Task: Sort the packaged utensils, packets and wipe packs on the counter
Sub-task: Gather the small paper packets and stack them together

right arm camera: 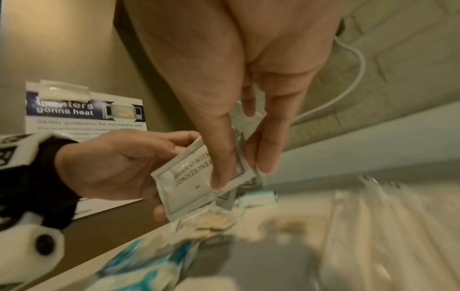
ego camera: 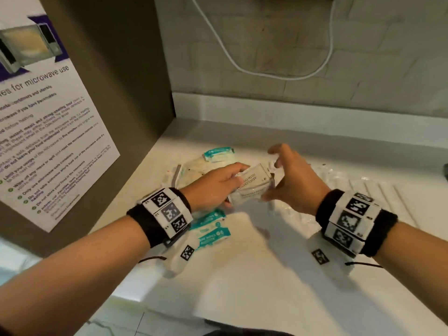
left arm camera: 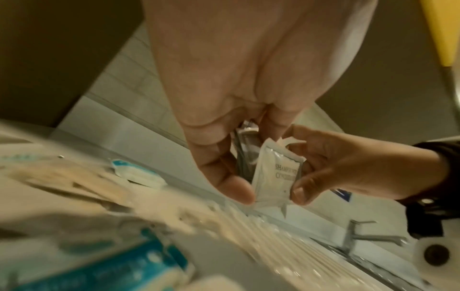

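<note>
Together, both hands (ego camera: 254, 183) pinching shampoo packets (ego camera: 252, 184), exact number unclear, three wipe packs (ego camera: 210, 225) below

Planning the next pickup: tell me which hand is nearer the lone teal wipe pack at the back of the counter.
Left. The left hand holds shampoo packets just in front of that wipe pack; the right hand works the same packets farther to its right.

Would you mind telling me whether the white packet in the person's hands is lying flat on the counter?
No, the white packet is held up in the air above the counter, gripped by the left hand and touched by the right hand.
</note>
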Demonstrator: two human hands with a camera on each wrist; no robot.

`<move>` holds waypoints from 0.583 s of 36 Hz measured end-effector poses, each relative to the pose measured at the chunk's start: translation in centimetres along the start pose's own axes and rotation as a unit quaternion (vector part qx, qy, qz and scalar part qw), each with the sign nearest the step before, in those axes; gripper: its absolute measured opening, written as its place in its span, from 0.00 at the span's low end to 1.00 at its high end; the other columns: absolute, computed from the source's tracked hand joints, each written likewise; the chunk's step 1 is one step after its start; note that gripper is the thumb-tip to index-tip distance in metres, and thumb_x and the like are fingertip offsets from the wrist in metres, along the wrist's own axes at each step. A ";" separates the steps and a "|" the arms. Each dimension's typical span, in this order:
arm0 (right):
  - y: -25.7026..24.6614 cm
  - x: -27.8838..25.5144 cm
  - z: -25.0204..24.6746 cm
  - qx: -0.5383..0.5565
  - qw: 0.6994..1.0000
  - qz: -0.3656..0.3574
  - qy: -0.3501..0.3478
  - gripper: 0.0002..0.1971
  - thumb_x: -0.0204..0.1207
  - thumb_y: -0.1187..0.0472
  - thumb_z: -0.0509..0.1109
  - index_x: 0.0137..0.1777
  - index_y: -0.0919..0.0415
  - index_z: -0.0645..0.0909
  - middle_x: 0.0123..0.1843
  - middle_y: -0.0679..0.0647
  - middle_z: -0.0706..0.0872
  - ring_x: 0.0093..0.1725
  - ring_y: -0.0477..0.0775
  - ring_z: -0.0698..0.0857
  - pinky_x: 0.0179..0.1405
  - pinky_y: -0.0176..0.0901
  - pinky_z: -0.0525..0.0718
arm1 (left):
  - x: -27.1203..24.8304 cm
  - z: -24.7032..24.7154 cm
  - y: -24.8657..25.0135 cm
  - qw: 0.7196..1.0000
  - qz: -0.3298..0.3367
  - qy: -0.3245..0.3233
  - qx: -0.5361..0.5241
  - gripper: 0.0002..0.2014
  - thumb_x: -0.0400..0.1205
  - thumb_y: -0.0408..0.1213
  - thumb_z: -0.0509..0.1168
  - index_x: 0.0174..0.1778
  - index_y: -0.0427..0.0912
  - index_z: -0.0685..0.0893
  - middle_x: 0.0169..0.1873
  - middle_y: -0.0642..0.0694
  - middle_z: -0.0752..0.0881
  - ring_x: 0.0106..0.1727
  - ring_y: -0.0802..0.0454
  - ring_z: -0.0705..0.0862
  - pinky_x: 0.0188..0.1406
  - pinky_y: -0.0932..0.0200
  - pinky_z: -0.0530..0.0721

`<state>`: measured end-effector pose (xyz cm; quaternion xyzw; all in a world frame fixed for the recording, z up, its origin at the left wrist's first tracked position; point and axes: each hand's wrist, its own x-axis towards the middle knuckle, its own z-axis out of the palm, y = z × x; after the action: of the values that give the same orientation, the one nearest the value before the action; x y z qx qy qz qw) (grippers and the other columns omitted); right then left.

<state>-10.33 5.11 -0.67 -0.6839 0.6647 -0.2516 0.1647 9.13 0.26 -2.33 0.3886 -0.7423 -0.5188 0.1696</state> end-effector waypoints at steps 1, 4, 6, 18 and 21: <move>0.4 -1.2 -0.1 0.003 1.000 0.004 -0.021 0.48 0.56 0.62 0.87 0.74 0.52 0.65 0.58 0.48 0.70 0.43 0.46 0.75 0.43 0.36 0.74 | -0.3 0.8 -0.1 0.999 0.005 -0.020 0.027 0.14 0.90 0.36 0.54 0.67 0.55 0.79 0.59 0.50 0.87 0.57 0.49 0.88 0.50 0.48 0.90; 1.6 -3.6 0.3 -0.026 0.993 0.009 -0.113 0.42 0.60 0.63 0.85 0.73 0.50 0.70 0.57 0.49 0.77 0.41 0.44 0.77 0.45 0.36 0.76 | -0.8 3.2 -0.2 0.990 0.026 -0.076 0.118 0.18 0.89 0.35 0.54 0.74 0.54 0.75 0.65 0.49 0.84 0.63 0.51 0.84 0.57 0.48 0.87; 2.3 -4.7 0.8 -0.042 0.987 0.013 -0.152 0.29 0.63 0.63 0.83 0.63 0.52 0.78 0.54 0.49 0.84 0.45 0.48 0.81 0.46 0.35 0.78 | -1.1 4.6 -0.2 0.979 0.037 -0.110 0.167 0.19 0.89 0.34 0.54 0.76 0.50 0.72 0.67 0.47 0.82 0.65 0.50 0.81 0.60 0.50 0.84; 4.4 -8.6 1.4 -0.078 0.985 0.042 -0.146 0.27 0.71 0.53 0.77 0.68 0.54 0.73 0.55 0.51 0.88 0.43 0.52 0.83 0.42 0.44 0.82 | -2.2 8.7 -1.4 0.941 0.045 -0.110 0.318 0.24 0.82 0.43 0.67 0.72 0.45 0.68 0.65 0.44 0.78 0.58 0.49 0.80 0.53 0.56 0.80; 4.8 -9.4 1.5 -0.112 0.985 0.032 -0.130 0.30 0.73 0.52 0.74 0.73 0.51 0.67 0.61 0.50 0.86 0.46 0.52 0.83 0.42 0.46 0.83 | -2.3 9.0 -1.4 0.917 0.056 -0.088 0.385 0.17 0.84 0.45 0.63 0.66 0.45 0.71 0.60 0.44 0.81 0.53 0.46 0.81 0.48 0.53 0.79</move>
<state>-13.31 13.96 -5.78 -0.7035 0.6828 -0.0793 0.1803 5.26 7.52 -6.83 0.3344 -0.9171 -0.2147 -0.0306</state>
